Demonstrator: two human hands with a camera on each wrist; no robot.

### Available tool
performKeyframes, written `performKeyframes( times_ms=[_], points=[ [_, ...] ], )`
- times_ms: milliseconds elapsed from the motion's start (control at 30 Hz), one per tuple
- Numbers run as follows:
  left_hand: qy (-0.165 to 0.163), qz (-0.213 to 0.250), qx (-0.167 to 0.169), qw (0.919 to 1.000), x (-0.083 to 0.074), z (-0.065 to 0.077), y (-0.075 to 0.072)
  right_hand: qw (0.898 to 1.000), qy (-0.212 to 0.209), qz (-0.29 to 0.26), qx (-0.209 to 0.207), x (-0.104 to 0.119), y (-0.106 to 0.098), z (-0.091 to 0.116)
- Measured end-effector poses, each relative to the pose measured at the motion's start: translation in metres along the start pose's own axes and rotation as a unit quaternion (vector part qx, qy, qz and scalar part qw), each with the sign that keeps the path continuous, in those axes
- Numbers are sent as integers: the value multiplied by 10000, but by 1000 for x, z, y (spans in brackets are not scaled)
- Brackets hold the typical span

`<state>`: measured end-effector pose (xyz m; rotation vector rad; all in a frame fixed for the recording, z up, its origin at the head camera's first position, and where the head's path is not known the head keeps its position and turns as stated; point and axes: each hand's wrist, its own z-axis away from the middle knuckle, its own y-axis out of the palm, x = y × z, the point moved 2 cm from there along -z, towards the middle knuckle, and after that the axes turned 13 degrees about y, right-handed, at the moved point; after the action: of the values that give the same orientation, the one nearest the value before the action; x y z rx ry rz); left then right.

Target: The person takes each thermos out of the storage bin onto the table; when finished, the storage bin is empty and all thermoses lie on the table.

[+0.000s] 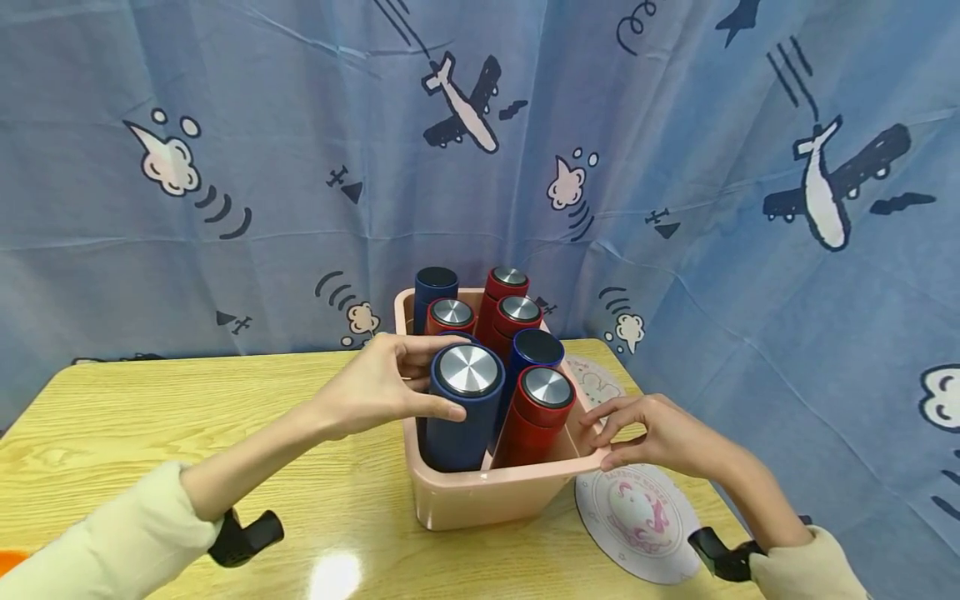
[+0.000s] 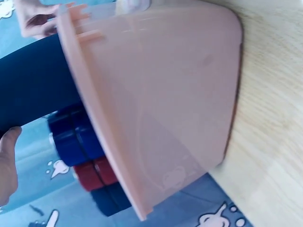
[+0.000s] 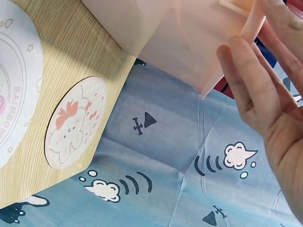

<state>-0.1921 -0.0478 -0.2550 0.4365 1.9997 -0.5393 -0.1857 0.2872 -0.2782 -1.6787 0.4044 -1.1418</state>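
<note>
A pink plastic bin (image 1: 487, 500) stands on the table, holding several red and blue thermos bottles. My left hand (image 1: 367, 392) grips a navy thermos bottle (image 1: 459, 429) with a silver lid top, at the bin's front left. In the left wrist view this navy bottle (image 2: 35, 87) rises past the bin's rim, its lower end hidden behind the wall. Beside it is a red bottle (image 1: 534, 412), with a blue bottle (image 1: 537, 348) behind. My right hand (image 1: 663, 433) pinches the bin's right rim near the front corner, fingers over the edge in the right wrist view.
Two round printed mats, a front one (image 1: 637, 525) and a back one (image 3: 75, 123), lie to the bin's right. Behind the wooden table (image 1: 300, 467) hangs a blue curtain (image 1: 300, 167) with airplanes. An orange thing (image 1: 11, 561) shows at the left edge.
</note>
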Motion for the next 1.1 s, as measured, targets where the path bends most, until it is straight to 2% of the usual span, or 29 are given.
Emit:
performKeyframes(
  times_ms=[100,333,633,833,933,1100],
  points=[
    [-2,23,-41,10000,-8,-2,-3,10000,-33,15,1,0,0,0],
    [66,-237,-95,9997,-24,-6,-8,10000,-16,81,-30,-2,1,0],
    [350,-398,-277,9982,-47,-11,-18,10000,39,40,-11,-3,1,0],
    [392,-370,-540,9971,-64,-13,-29,10000,85,3,-5,-2,2,1],
    [513,-331,-718,9956,-74,-12,-35,10000,69,-12,-6,-3,2,0],
    [784,-517,-868,9918,-96,-8,-44,10000,72,-25,7,-3,2,0]
  ],
)
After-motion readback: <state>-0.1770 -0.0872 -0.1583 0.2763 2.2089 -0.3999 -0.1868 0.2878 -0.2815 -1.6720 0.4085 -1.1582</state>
